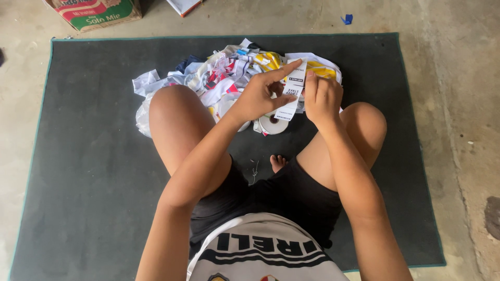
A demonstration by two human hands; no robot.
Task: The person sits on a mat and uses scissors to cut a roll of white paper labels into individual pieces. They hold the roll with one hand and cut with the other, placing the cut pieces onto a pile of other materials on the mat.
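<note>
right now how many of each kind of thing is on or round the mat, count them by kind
white label strip, held by left hand and right hand: 1
label roll: 1
heap of printed fabric pieces: 1
dark mat: 1
cardboard box: 1
blue scrap on the floor: 1
total: 6

Bare concrete floor [458, 78], dark grey mat [83, 156] spread over it, cardboard box [96, 11] at top edge, daylight.
</note>
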